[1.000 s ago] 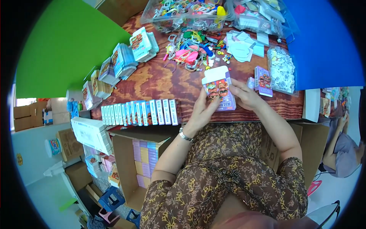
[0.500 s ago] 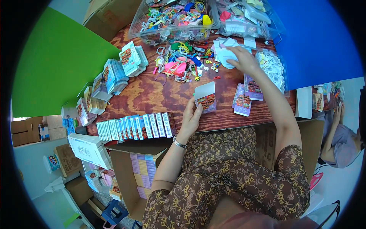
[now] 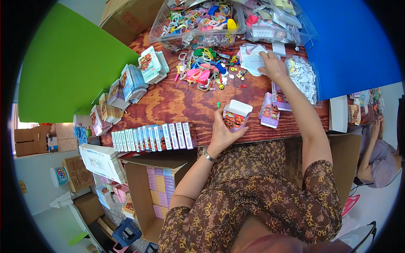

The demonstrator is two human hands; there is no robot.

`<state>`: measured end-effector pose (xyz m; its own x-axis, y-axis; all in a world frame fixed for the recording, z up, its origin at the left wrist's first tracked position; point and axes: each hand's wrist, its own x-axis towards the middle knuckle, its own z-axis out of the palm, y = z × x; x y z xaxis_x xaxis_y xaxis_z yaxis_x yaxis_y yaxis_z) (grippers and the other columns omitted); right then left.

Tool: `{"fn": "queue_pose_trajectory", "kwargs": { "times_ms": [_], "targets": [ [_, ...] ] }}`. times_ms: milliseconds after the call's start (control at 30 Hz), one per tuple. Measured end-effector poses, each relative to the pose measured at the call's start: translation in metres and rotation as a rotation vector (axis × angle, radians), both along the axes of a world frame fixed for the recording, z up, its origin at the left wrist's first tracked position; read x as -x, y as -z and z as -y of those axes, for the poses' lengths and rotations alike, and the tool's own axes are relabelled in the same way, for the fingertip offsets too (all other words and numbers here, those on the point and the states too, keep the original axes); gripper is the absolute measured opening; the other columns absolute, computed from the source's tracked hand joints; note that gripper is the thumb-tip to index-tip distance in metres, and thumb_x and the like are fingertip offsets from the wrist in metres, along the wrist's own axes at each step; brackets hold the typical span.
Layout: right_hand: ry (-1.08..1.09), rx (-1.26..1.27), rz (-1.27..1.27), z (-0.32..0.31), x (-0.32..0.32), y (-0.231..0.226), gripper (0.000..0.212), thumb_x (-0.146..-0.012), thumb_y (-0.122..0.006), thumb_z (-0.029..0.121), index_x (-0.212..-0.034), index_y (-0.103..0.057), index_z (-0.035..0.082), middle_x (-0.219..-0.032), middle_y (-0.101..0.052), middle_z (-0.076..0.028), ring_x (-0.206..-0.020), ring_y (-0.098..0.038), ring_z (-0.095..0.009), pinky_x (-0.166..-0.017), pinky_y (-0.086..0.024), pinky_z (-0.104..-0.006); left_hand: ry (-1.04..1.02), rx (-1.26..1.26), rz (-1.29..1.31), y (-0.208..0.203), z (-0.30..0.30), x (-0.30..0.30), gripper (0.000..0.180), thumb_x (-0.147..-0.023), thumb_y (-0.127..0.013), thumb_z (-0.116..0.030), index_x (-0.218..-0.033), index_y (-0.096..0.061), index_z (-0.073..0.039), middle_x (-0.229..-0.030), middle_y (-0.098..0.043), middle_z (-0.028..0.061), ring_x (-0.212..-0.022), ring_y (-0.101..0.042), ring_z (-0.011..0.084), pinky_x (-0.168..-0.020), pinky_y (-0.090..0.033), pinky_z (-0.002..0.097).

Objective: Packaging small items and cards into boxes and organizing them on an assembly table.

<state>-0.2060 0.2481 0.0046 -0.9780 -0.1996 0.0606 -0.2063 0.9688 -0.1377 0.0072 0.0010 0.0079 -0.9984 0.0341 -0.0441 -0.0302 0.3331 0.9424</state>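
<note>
My left hand (image 3: 225, 134) is closed around a small printed carton (image 3: 234, 121). The carton's white top flap stands up, and a reddish picture covers its front. Just past my left fingertips is a tiny green trinket (image 3: 218, 105); whether they touch it is unclear. At the far right of the work area, my right hand (image 3: 272, 66) grips the edge of a rounded white card (image 3: 253, 63) with bent fingers. That card lies over other white cards (image 3: 249, 49). Under my right forearm lie purple cartons (image 3: 269, 110), partly overlapping.
Mixed trinkets (image 3: 201, 71) lie mid-table, before a clear bin of trinkets (image 3: 198, 36) and another of packets (image 3: 270, 33). A tray of white slips (image 3: 300, 78) is right. Cartons stand in a row (image 3: 154, 138) at front left, near flat card stacks (image 3: 126, 86). A person (image 3: 377, 156) sits far right.
My left hand and its carton have shifted slightly right and nearer, with the carton's top now turned toward view. My right hand has slid a little right and nearer over the white cards.
</note>
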Motion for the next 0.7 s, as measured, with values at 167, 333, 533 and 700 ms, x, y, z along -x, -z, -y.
{"fn": "queue_pose_trajectory", "kwargs": {
  "times_ms": [167, 333, 533, 700],
  "targets": [
    [-0.072, 0.154, -0.123, -0.023, 0.005, 0.01, 0.026, -0.089, -0.07, 0.018, -0.111, -0.059, 0.011, -0.111, -0.064, -0.011, -0.107, -0.064, -0.035, -0.083, -0.054, -0.0469, 0.021, 0.118, -0.118, -0.005, 0.004, 0.004, 0.083, -0.073, -0.085, -0.023, -0.138, -0.04, 0.004, -0.126, -0.055, 0.0237, -0.117, -0.058, 0.0357, -0.097, -0.048, 0.0452],
    [-0.241, 0.715, -0.093, 0.001, -0.038, -0.06, 0.014, -0.095, -0.063, 0.007, -0.108, -0.064, 0.001, -0.089, -0.069, -0.01, -0.079, -0.066, -0.018, -0.07, -0.05, -0.0284, -0.011, 0.138, -0.253, 0.005, 0.015, 0.004, 0.099, -0.076, -0.081, -0.021, -0.152, -0.025, 0.006, -0.121, -0.056, 0.0235, -0.112, -0.057, 0.0383, -0.096, -0.047, 0.0471],
    [-0.582, 0.659, -0.079, 0.038, -0.12, -0.118, 0.018, -0.089, -0.067, 0.002, -0.107, -0.068, 0.003, -0.087, -0.066, -0.01, -0.076, -0.065, -0.022, -0.068, -0.05, -0.0303, -0.015, 0.33, -0.358, 0.019, 0.018, 0.002, 0.099, -0.076, -0.078, -0.015, -0.151, -0.02, 0.013, -0.126, -0.051, 0.0292, -0.114, -0.05, 0.0441, -0.098, -0.043, 0.0499],
    [-0.676, 0.269, -0.077, 0.056, -0.144, -0.104, 0.022, -0.081, -0.067, 0.004, -0.103, -0.066, 0.007, -0.086, -0.056, -0.01, -0.08, -0.064, -0.031, -0.068, -0.053, -0.0403, 0.034, 0.494, -0.52, 0.014, 0.016, -0.007, 0.1, -0.074, -0.077, -0.014, -0.152, -0.021, 0.012, -0.132, -0.047, 0.0306, -0.121, -0.046, 0.0467, -0.101, -0.041, 0.0531]
  ]
}}
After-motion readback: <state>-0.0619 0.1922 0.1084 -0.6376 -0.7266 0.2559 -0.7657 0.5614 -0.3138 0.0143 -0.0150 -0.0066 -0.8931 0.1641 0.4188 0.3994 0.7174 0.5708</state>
